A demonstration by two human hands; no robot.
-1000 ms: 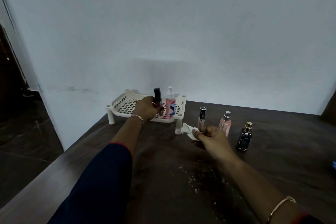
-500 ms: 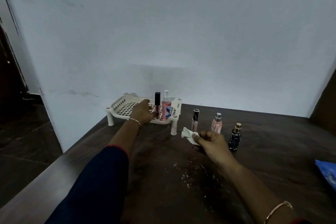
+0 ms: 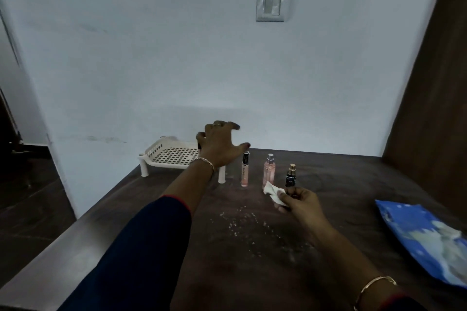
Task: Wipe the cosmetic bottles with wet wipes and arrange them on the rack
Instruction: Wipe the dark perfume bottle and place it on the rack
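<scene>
Left hand (image 3: 219, 147) raised in front of the right end of the rack (image 3: 169, 156), fingers spread wide apart and gripping nothing; ring (image 3: 217, 124) on one finger, thin bangle (image 3: 206, 163) at the wrist, dark blue sleeve (image 3: 141, 247) from the forearm back. Hides the rack's right part, so cannot tell what stands there; only a small dark bit at the hand's left edge, too covered to name. Right hand (image 3: 299, 203) lower and nearer, fingers curled, pinching a crumpled white wipe (image 3: 273, 193) between thumb and fingertips; a second bangle (image 3: 374, 288) on that wrist. Just beyond the right hand, a row of three standing upright on the table (image 3: 252, 272), right of the rack and apart from one another: slim tube (image 3: 245, 169) with a black cap nearest the rack's front right leg, pink spray bottle (image 3: 269, 171) in the middle, dark bottle (image 3: 290, 177) with a gold cap on the right, its base right behind the right hand's fingertips, contact unclear. Wipe's far corner in front of the foot of the pink spray bottle. White rack on short legs at the table's far left corner, close against the wall (image 3: 177, 58). Scatter of white crumbs (image 3: 240, 221) on the dark table between the two arms. Blue pack (image 3: 424, 237) lying flat near the right edge. Light switch (image 3: 271, 5) high on the wall; brown wooden panel (image 3: 434, 83) at the right.
</scene>
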